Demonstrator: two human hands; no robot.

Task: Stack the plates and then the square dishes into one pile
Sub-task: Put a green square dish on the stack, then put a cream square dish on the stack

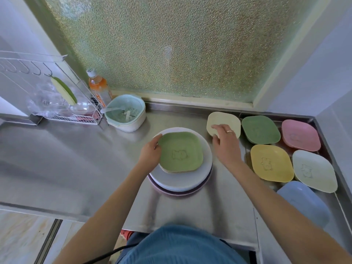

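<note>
left hand holds smooth green square dish; right hand grips cream square dish.

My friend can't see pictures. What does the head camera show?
Two hands work at a pile of round plates with a green dish on top. The left hand holds that dish; the right hand touches a cream dish. Five more dishes lie to the right.

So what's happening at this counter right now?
A person is stacking dishes on a steel counter. The left hand holds the edge of a light green square dish on top of the pile of round plates. The right hand grips a cream square dish. Five more square dishes lie unstacked to the right.
</note>
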